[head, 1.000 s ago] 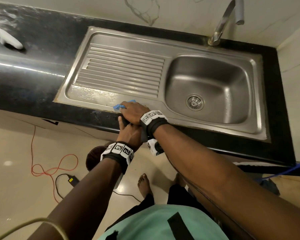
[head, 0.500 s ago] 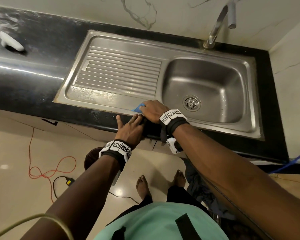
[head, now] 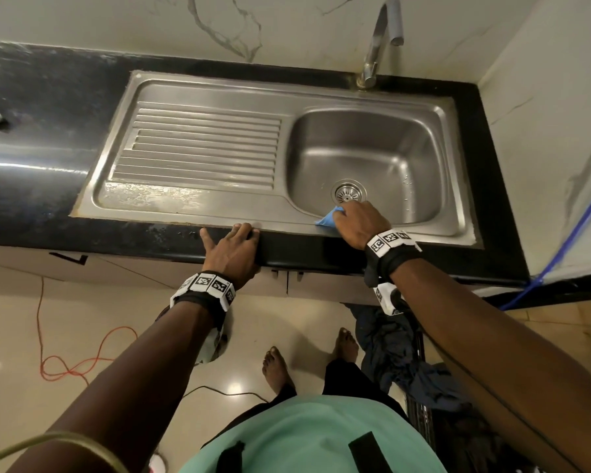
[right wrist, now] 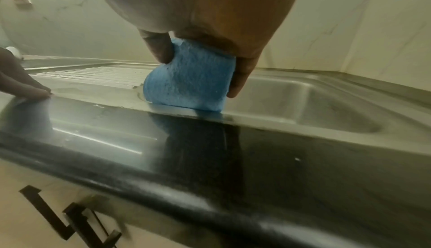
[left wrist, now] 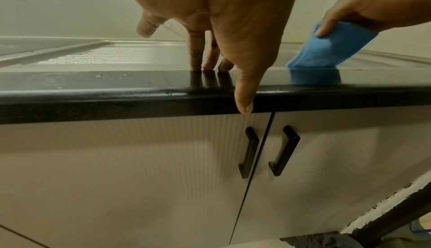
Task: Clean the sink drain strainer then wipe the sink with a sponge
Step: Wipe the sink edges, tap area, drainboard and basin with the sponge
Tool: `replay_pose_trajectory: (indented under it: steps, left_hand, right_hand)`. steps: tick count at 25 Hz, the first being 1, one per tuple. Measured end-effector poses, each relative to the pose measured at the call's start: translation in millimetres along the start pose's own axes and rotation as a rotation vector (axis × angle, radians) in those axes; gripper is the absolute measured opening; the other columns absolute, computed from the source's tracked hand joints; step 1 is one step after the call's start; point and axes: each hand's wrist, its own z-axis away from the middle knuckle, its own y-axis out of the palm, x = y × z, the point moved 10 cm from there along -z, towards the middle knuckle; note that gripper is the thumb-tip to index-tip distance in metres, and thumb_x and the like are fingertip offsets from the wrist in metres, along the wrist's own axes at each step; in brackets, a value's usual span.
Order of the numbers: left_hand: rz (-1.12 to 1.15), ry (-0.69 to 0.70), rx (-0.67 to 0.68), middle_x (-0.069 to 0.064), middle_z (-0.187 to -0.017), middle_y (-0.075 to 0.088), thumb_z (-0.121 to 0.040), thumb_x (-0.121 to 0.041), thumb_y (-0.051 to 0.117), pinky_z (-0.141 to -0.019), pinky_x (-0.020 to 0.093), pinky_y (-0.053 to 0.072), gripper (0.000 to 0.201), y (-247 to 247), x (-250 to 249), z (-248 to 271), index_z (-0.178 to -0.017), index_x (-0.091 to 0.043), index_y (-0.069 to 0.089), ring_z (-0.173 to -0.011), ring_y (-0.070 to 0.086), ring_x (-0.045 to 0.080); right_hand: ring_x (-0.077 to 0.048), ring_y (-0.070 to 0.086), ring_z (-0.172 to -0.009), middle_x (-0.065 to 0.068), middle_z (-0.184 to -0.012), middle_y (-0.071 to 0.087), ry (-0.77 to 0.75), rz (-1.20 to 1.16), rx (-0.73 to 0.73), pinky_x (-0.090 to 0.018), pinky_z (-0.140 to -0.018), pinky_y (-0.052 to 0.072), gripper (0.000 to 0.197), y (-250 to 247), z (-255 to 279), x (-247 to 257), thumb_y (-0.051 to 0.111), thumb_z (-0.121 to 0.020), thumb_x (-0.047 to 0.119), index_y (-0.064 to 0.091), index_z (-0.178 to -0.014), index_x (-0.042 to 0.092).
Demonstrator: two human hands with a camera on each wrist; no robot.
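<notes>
Ahead of the right hand's grip (head: 357,221) lies the sink (head: 198,80); that hand has slid rightward along the front rim, fingers curled round the blue sponge (right wrist: 191,78), now just short of the drain strainer (head: 348,192); wiping nears the basin; left hand (head: 234,250) rests flat on the bench (head: 41,206), holding nothing.

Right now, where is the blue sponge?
The sponge is in the right hand, pressed on the sink's front rim just this side of the drain strainer.
</notes>
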Motion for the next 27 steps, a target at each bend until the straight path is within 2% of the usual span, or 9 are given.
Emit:
replay_pose_trajectory:
  steps: [2, 5, 8, 10, 14, 16, 19, 22, 27]
  left_hand:
    - [0.003, -0.002, -0.006, 0.002, -0.159, 0.038, -0.093, -0.038, 0.076, -0.114, 0.084, 0.008, 0.076, 0.5, 1.5, 0.6, -0.158, -0.018, 0.041, -0.148, 0.044, 0.028]
    - [0.022, -0.014, -0.022, 0.000, -0.159, 0.039, -0.090, -0.038, 0.079, -0.115, 0.084, 0.009, 0.078, 1.9, 4.3, -1.0, -0.157, -0.020, 0.043, -0.144, 0.050, 0.029]
    - [0.033, -0.023, -0.017, -0.002, -0.159, 0.039, -0.088, -0.040, 0.081, -0.115, 0.083, 0.009, 0.080, 6.2, 7.5, -3.0, -0.157, -0.023, 0.043, -0.141, 0.054, 0.031]
    - [0.039, -0.025, -0.012, -0.002, -0.160, 0.039, -0.087, -0.040, 0.082, -0.116, 0.082, 0.009, 0.081, 7.0, 8.9, -4.8, -0.157, -0.024, 0.043, -0.138, 0.056, 0.033]
    - [0.042, -0.040, 0.000, -0.003, -0.155, 0.044, -0.085, -0.039, 0.083, -0.117, 0.082, 0.010, 0.079, 4.3, 10.2, -7.2, -0.154, -0.025, 0.048, -0.129, 0.062, 0.038]
    - [0.044, -0.052, 0.003, -0.004, -0.153, 0.046, -0.084, -0.039, 0.084, -0.117, 0.082, 0.011, 0.077, 4.7, 11.3, -7.6, -0.152, -0.025, 0.050, -0.124, 0.065, 0.039]
    - [0.050, -0.048, -0.009, -0.004, -0.149, 0.048, -0.082, -0.039, 0.086, -0.115, 0.084, 0.014, 0.070, 7.3, 13.0, -8.5, -0.144, -0.028, 0.056, -0.118, 0.068, 0.041]
    - [0.047, -0.051, 0.002, -0.004, -0.149, 0.047, -0.082, -0.038, 0.086, -0.114, 0.085, 0.014, 0.070, 8.8, 11.0, -9.9, -0.144, -0.029, 0.055, -0.118, 0.068, 0.042]
    - [0.049, -0.084, 0.017, -0.001, -0.149, 0.045, -0.083, -0.033, 0.086, -0.112, 0.086, 0.018, 0.071, 8.0, 7.8, -8.2, -0.146, -0.024, 0.055, -0.119, 0.066, 0.043]
  right_hand:
    - [-0.040, 0.061, -0.103, -0.018, -0.114, 0.065, 0.052, 0.027, -0.051, -0.037, -0.080, 0.043, 0.033, -9.7, 8.1, -11.9, 0.041, -0.094, 0.033, 0.066, -0.105, 0.013]
    - [-0.040, 0.062, -0.103, -0.019, -0.113, 0.066, 0.067, 0.062, -0.098, -0.038, -0.083, 0.047, 0.036, -9.7, 15.1, -10.6, 0.043, -0.094, 0.035, 0.068, -0.108, 0.012]
    - [-0.036, 0.062, -0.099, -0.018, -0.109, 0.066, 0.014, 0.038, -0.116, -0.039, -0.085, 0.050, 0.038, 10.3, 19.6, 7.9, 0.042, -0.091, 0.039, 0.069, -0.107, 0.018]
    - [-0.031, 0.062, -0.099, -0.014, -0.117, 0.062, -0.045, -0.001, -0.090, -0.038, -0.088, 0.052, 0.039, 29.9, 23.1, 23.1, 0.041, -0.091, 0.040, 0.067, -0.115, 0.023]
    - [-0.024, 0.054, -0.124, -0.007, -0.140, 0.050, -0.167, -0.094, -0.024, -0.041, -0.104, 0.048, 0.040, 64.3, 24.0, 66.7, 0.049, -0.093, 0.038, 0.063, -0.129, 0.025]
    - [-0.021, 0.042, -0.138, -0.003, -0.148, 0.047, -0.240, -0.091, 0.035, -0.044, -0.108, 0.044, 0.043, 75.4, 21.1, 93.5, 0.047, -0.094, 0.036, 0.058, -0.134, 0.025]
    - [-0.022, 0.029, -0.145, 0.000, -0.158, 0.037, -0.361, 0.021, 0.158, -0.047, -0.111, 0.039, 0.047, 86.9, 21.5, 124.2, 0.044, -0.096, 0.033, 0.052, -0.142, 0.025]
    - [-0.022, 0.033, -0.141, 0.002, -0.154, 0.040, -0.401, 0.083, 0.139, -0.046, -0.105, 0.041, 0.044, 84.1, 23.7, 123.9, 0.041, -0.097, 0.033, 0.051, -0.140, 0.027]
    - [-0.018, 0.045, -0.129, 0.006, -0.129, 0.059, -0.334, 0.022, 0.006, -0.045, -0.097, 0.049, 0.034, 62.4, 22.8, 86.0, 0.038, -0.096, 0.038, 0.057, -0.118, 0.022]
